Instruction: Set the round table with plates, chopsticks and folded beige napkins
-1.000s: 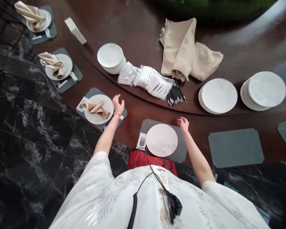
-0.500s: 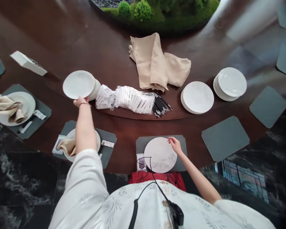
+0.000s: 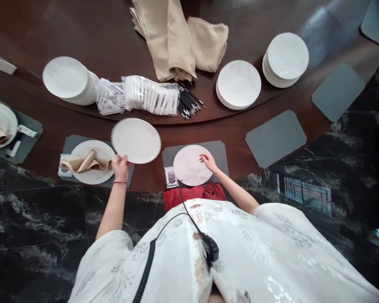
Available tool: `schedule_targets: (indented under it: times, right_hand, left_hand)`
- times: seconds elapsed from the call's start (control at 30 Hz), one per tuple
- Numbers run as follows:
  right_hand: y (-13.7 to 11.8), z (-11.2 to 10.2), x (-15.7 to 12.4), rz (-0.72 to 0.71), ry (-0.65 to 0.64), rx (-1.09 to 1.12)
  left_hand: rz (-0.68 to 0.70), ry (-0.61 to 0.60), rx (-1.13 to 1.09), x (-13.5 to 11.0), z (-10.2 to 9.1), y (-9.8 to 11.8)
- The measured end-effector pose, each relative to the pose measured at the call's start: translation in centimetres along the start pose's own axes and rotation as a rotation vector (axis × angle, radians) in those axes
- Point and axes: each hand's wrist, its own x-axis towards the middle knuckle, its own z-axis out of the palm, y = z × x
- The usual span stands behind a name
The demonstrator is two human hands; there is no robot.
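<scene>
A round white plate (image 3: 136,140) is in my left hand (image 3: 121,168), its near left edge pinched between thumb and fingers. It is held a little above the table, between two place settings. My right hand (image 3: 208,161) hovers over or rests at the right side of another white plate (image 3: 189,170), fingers loosely bent and apart, holding nothing. That plate lies on a grey placemat (image 3: 219,149) in front of me, with a small printed white packet (image 3: 170,176) at its left. Left of my left hand, a folded beige napkin (image 3: 90,162) lies on a set plate (image 3: 78,149).
Stacks of white plates stand at the left (image 3: 66,80) and right (image 3: 238,84) on the raised round tabletop. Between them lie wrapped white packets (image 3: 151,94), black sticks (image 3: 189,103) and beige napkins (image 3: 180,46). A bare placemat (image 3: 276,139) is to the right.
My left hand has brought a plate from the left stack toward me and to the right. My right hand stays by the front plate. The view has shifted, so the table appears higher.
</scene>
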Motion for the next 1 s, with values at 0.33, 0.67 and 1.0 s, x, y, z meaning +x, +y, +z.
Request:
schedule_targets:
  times: [0.33,0.67,1.0]
  right_hand:
    - [3.8,-0.1,-3.0,0.176,-0.119,-0.297]
    - [3.8,-1.3,-2.8,0.177,-0.166,-0.797]
    - [-2.2,-4.0,3.1,0.169,-0.161,-1.039]
  left_hand:
    - [-0.154,-0.713,0.269,-9.3,16.1,-6.8]
    - [0.267,-0.639,1.208,-8.7,19.6,-6.2]
    - [0.319,-0.557,1.205,-2.6,17.0,0.0]
